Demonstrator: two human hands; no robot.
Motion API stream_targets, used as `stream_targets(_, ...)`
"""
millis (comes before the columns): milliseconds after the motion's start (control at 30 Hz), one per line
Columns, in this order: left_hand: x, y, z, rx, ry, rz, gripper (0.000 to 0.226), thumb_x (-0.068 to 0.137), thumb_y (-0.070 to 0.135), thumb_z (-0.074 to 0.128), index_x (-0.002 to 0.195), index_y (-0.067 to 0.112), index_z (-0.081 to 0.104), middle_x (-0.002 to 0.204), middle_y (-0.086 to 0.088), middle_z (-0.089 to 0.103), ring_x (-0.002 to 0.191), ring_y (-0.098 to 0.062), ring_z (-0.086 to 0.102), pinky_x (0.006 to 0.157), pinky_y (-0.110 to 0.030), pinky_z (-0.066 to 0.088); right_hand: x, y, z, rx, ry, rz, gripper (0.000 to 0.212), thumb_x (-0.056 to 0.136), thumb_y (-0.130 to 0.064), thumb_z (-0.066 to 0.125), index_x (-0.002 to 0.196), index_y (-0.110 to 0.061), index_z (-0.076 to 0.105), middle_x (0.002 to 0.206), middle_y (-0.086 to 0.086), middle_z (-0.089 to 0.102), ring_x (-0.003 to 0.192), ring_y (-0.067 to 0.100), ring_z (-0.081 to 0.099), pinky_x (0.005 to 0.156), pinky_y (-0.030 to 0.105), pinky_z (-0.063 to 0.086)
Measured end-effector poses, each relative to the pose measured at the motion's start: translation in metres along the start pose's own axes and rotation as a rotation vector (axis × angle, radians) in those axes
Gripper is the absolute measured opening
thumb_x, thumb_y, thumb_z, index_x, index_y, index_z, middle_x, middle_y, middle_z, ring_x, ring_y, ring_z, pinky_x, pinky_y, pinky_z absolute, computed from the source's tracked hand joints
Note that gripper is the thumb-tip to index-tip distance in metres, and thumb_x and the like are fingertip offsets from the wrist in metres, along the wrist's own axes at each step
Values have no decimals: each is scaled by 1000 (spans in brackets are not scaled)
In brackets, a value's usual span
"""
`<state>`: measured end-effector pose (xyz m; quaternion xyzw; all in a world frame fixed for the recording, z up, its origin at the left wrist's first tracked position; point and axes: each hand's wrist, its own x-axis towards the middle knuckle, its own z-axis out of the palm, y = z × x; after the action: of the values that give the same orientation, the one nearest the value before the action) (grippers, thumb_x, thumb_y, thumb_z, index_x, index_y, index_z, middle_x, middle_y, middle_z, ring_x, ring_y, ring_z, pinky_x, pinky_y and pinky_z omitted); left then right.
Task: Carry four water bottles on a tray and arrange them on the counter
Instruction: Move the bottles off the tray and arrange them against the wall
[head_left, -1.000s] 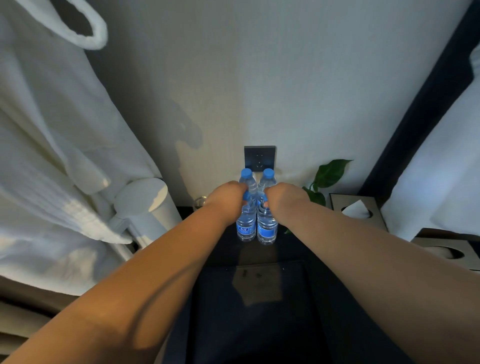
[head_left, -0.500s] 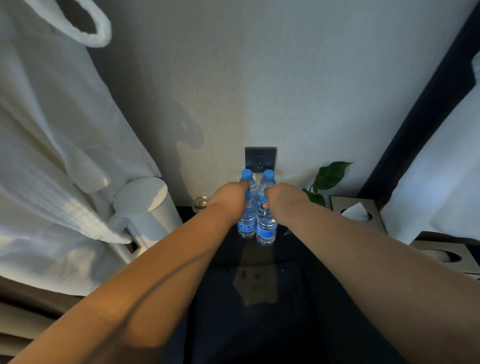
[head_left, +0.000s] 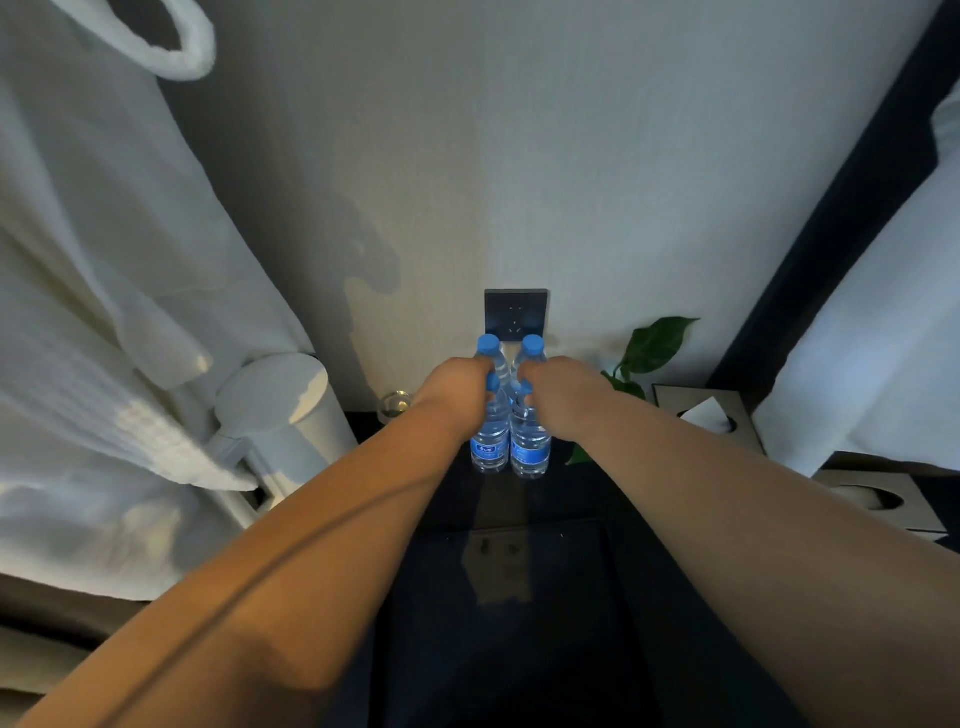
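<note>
Where hands (head_left: 457, 387) (head_left: 558, 389) grip bottles (head_left: 530, 447), wall (head_left: 519, 156) crowds.

Head camera looks forward and down, close over the counter (head_left: 587, 499).

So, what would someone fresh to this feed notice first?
The clear plastic water bottles with blue caps, clustered upright on the dark counter below a dark wall socket. The left hand and right hand each grip a front bottle's neck. A white bathrobe fills the left side.
</note>
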<state>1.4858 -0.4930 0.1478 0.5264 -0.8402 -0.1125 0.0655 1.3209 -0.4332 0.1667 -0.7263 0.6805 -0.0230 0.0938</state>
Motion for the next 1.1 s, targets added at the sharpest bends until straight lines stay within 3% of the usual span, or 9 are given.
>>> stream_targets(133,-2,-2,3,-35,31,7,34,89,9,64,121,16,53,102,-9,64,81,-22,55,68,-33,42,4,11,4,12,-28,-54,43,90,-4,62,128,-21,54,98,-1,51,82,17,50,68,29,37)
stream_targets(233,-1,-1,1,-33,40,2,36,90,10,64,124,17,53,103,-9,65,81,-23,56,68,-33,43,8,18,5,23,-53,-51,45,91,-5,62,128,-28,52,105,2,56,77,13,47,61,26,34)
stream_targets(367,1,0,-2,8,46,0,32,91,13,63,120,18,54,103,-9,65,81,-24,57,67,-35,44,12,15,6,40,-1,-27,43,100,-30,61,140,-28,48,114,5,60,85,18,51,72,32,42)
stream_targets(467,3,-2,-4,26,44,1,31,91,13,63,120,18,54,104,-9,65,88,-29,62,72,-37,49,10,12,8,-4,57,27,46,101,-43,59,140,-22,47,102,5,62,82,19,54,69,34,45)
stream_targets(633,5,-2,-4,36,32,10,29,91,13,63,119,17,55,104,-9,65,90,-29,62,73,-38,50,12,9,4,-34,40,9,29,103,-24,56,131,-18,51,105,5,62,84,19,52,69,33,41)
stream_targets(733,6,-3,-4,31,20,9,29,90,10,64,117,17,57,104,-9,65,89,-27,62,71,-35,47,13,7,3,-77,16,-46,33,99,-12,56,131,-19,54,112,7,64,88,21,56,68,32,40)
stream_targets(867,7,-5,-1,2,24,9,27,90,10,64,115,17,58,103,-9,66,89,-27,62,72,-34,46,13,10,2,-84,-20,-93,42,96,-8,57,135,-21,53,113,9,62,94,24,59,73,34,46)
stream_targets(1000,8,-5,1,-9,45,1,22,90,12,65,110,18,59,102,-8,66,86,-25,61,69,-34,43,14,11,5,-40,2,-72,30,97,-13,57,125,-20,54,100,0,57,83,19,53,69,34,41)
stream_targets(1100,8,-6,3,-31,53,-6,21,90,13,64,110,18,58,101,-8,65,80,-22,54,69,-33,41,15,10,4,-42,29,-9,24,100,-20,59,122,-14,53,96,5,60,81,21,57,67,35,44)
